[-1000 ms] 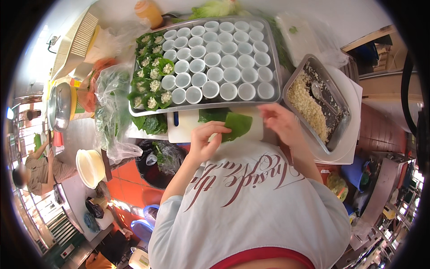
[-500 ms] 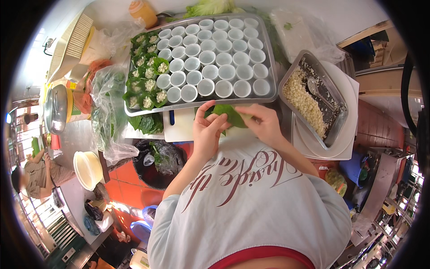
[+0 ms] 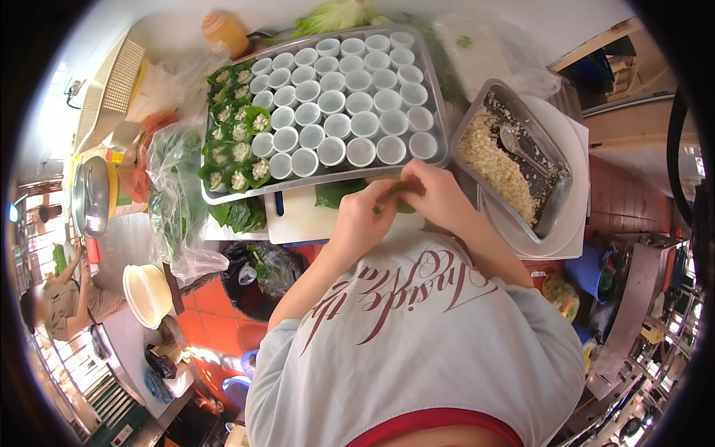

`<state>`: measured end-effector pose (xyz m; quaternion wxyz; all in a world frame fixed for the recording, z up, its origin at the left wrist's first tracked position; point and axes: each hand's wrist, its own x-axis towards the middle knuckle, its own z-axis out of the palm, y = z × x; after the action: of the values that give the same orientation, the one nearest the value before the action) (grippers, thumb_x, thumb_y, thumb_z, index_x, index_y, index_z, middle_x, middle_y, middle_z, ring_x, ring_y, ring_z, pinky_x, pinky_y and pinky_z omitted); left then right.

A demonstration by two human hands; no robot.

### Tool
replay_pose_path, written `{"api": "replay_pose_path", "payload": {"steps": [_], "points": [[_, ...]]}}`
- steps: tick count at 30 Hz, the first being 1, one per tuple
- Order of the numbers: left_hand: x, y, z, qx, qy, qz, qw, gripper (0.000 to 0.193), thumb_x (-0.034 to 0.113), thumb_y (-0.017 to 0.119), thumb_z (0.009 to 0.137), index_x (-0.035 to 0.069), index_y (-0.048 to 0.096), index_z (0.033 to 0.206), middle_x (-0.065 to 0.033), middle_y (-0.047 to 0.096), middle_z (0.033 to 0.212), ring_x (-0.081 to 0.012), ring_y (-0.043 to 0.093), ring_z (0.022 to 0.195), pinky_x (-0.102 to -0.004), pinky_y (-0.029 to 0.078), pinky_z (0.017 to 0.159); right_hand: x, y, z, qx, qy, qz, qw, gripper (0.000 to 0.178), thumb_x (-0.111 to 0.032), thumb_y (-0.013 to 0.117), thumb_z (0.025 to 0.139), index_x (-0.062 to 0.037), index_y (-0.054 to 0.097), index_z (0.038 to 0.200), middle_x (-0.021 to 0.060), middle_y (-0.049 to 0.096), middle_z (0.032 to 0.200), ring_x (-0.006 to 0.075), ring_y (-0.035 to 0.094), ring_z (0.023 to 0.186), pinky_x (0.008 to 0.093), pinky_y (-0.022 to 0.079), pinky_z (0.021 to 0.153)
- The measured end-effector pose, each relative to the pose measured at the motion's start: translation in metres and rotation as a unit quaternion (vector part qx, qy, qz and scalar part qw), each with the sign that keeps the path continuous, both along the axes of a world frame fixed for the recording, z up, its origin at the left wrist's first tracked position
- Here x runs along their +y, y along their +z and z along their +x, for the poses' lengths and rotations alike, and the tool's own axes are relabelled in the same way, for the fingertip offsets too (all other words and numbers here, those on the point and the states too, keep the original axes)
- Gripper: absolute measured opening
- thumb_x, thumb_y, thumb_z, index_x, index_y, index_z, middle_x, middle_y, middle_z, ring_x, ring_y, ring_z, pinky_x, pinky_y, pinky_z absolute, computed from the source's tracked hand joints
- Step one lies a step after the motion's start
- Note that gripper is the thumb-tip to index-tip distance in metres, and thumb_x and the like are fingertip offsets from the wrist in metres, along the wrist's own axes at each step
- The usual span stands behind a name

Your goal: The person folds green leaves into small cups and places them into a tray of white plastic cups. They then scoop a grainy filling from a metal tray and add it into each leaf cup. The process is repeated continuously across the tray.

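Note:
My left hand [image 3: 363, 217] and my right hand [image 3: 433, 195] are close together above a white cutting board [image 3: 298, 216]. Fingers of both are closed on a green leaf [image 3: 403, 205], mostly covered by the hands. Beside my left hand, another dark green leaf area [image 3: 337, 193] shows over the board; whether it is a separate leaf I cannot tell. Just beyond sits a metal tray [image 3: 328, 179] with rows of small white cups [image 3: 331, 151]. Along its left side, several cups are lined with green leaves and hold a pale crumbly filling [image 3: 241, 152].
To the right, a metal pan [image 3: 547, 223] holds pale chopped food [image 3: 488, 156] and a spoon [image 3: 521, 145]. Leafy greens [image 3: 240, 214] lie left of the board. A plastic bag of greens [image 3: 179, 194] is farther left, above a black-lined bin [image 3: 257, 279]. Another person [image 3: 74, 298] is at far left.
My hands have come together, and the leaf that was spread between them is now mostly hidden by fingers. The whole view has shifted slightly.

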<state>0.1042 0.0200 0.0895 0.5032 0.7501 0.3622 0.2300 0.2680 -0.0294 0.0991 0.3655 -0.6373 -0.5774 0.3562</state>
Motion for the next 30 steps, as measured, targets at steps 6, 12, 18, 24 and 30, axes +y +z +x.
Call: {"api": "replay_pose_path", "payload": {"steps": [6, 12, 18, 24, 30], "points": [[0.004, -0.004, 0.009, 0.007, 0.008, 0.074, 0.997, 0.013, 0.000, 0.062, 0.080, -0.001, 0.063, 0.093, -0.0140, 0.066, 0.083, -0.0216, 0.067, 0.073, -0.0279, 0.053, 0.058, -0.003, 0.001, 0.010, 0.085, 0.009, -0.076, 0.993, 0.029, -0.004, 0.066, 0.072, -0.0028, 0.047, 0.093, 0.0105, 0.057, 0.062, 0.0170, 0.054, 0.054, 0.0301, 0.042, 0.054], [0.005, -0.005, 0.026, -0.075, 0.034, 0.266, 0.961, 0.012, -0.002, 0.064, 0.076, 0.001, 0.065, 0.088, -0.0113, 0.063, 0.080, -0.0213, 0.062, 0.062, -0.0283, 0.049, 0.051, -0.014, -0.005, 0.004, 0.092, -0.060, -0.103, 0.989, 0.039, -0.008, 0.064, 0.075, -0.0056, 0.046, 0.111, 0.0092, 0.055, 0.056, 0.0158, 0.050, 0.045, 0.0302, 0.040, 0.049], [0.014, -0.013, 0.022, -0.040, 0.060, 0.135, 0.988, 0.011, 0.000, 0.065, 0.078, -0.002, 0.065, 0.088, -0.0110, 0.064, 0.079, -0.0173, 0.063, 0.063, -0.0263, 0.050, 0.055, -0.036, 0.014, 0.048, 0.037, -0.092, -0.034, 0.995, 0.044, -0.017, 0.071, 0.073, -0.0073, 0.054, 0.113, 0.0076, 0.061, 0.082, 0.0121, 0.056, 0.060, 0.0289, 0.043, 0.055], [0.024, -0.012, 0.024, -0.057, 0.055, -0.029, 0.996, 0.013, 0.003, 0.065, 0.080, -0.006, 0.065, 0.089, -0.0073, 0.066, 0.076, -0.0079, 0.060, 0.064, -0.0197, 0.048, 0.059, -0.081, -0.003, 0.201, -0.340, -0.246, 0.062, 0.906, 0.032, -0.016, 0.070, 0.076, -0.0065, 0.060, 0.104, 0.0094, 0.061, 0.096, 0.0178, 0.058, 0.078, 0.0308, 0.046, 0.069], [0.026, -0.022, 0.029, -0.098, 0.037, -0.165, 0.981, 0.015, 0.005, 0.066, 0.081, -0.006, 0.065, 0.090, -0.0074, 0.066, 0.072, -0.0085, 0.061, 0.063, -0.0209, 0.047, 0.058, -0.104, -0.022, 0.229, -0.211, -0.190, -0.149, 0.947, 0.031, -0.011, 0.067, 0.076, -0.0066, 0.060, 0.106, 0.0077, 0.062, 0.085, 0.0191, 0.057, 0.076, 0.0296, 0.045, 0.071]]}}
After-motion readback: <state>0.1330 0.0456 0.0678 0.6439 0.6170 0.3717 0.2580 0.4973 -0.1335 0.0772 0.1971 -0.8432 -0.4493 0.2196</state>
